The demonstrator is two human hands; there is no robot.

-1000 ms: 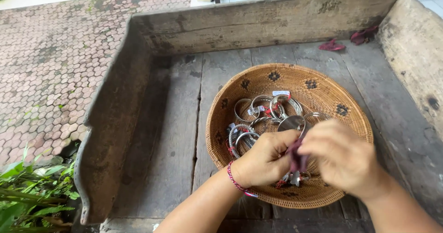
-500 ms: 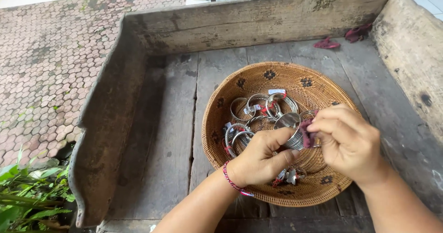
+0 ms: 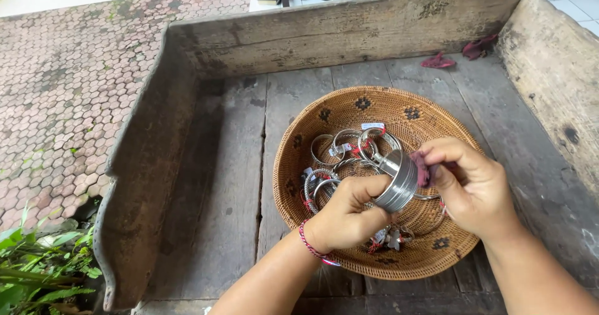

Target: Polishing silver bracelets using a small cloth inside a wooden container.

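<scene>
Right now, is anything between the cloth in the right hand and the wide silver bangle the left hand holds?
Nothing visible. The left hand grips the wide silver bangle over the woven basket, and the right hand presses the dark red cloth straight against the bangle's edge. The other bangles lie lower in the basket, out of the way.

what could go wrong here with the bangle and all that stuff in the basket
The left hand pinches the wide silver bangle only at its rim, so rubbing with the purple cloth in the right hand might knock it loose. It could drop onto the loose bangles in the woven basket and get scratched.
</scene>
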